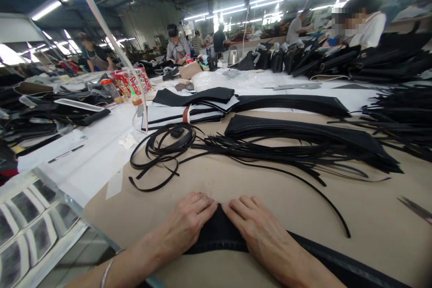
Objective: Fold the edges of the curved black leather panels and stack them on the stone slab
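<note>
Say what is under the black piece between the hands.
The tan sheet shows beside the near edge of the black piece. What lies directly beneath is covered by the piece, left hand and right hand.

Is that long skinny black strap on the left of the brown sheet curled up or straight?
Curled up: the black strap lies in loose, overlapping loops on the sheet, beyond the left hand.

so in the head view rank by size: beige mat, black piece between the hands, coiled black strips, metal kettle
1. Beige mat
2. Black piece and coiled black strips: unsure, piece partly covered
3. Metal kettle
</note>
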The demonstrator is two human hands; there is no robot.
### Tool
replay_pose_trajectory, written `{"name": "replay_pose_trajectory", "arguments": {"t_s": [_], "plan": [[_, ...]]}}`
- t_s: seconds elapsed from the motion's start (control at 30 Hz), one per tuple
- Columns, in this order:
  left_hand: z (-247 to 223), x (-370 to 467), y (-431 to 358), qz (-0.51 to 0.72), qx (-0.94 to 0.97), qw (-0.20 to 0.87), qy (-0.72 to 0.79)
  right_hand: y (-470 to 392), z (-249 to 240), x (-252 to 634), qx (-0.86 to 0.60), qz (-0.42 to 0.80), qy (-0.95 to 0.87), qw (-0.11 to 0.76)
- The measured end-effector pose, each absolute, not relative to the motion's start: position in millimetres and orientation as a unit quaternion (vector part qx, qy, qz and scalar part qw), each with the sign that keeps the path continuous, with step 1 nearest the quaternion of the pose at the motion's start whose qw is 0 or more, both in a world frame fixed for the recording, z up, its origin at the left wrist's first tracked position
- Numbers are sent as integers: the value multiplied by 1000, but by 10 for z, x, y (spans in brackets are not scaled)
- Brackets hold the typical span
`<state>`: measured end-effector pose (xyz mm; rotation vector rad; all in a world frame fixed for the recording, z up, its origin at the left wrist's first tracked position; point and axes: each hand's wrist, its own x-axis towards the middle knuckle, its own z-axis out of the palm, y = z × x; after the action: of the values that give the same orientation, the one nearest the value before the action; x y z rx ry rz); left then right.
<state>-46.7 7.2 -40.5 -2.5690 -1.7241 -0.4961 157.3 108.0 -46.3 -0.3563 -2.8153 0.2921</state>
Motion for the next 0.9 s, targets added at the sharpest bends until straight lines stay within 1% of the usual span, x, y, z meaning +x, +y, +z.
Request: {"name": "replay_pose_trajectory", "arguments": {"t_s": [0.1,0.17,0.4,0.53,0.8,0.9], "plan": [[-388,-476,60,-159,-825,1,-543,1152,-465,1638,-129,138,-970,150],[-366,-462,53,-155,-823,-2,-546,1190,-471,1699,-137,138,-969,150],[-344,-430,51,-106,-827,25,-551,1214,-465,1918,-101,80,-982,138],[-359,-422,58,-84,-833,54,-544,1184,-472,1956,-111,59,-983,136],[-314,-374,71,-89,-831,80,-543,1147,-458,2032,-130,38,-984,115],[-293,-347,83,-82,-840,60,-533,1165,-429,2088,-126,39,-985,110]]}}
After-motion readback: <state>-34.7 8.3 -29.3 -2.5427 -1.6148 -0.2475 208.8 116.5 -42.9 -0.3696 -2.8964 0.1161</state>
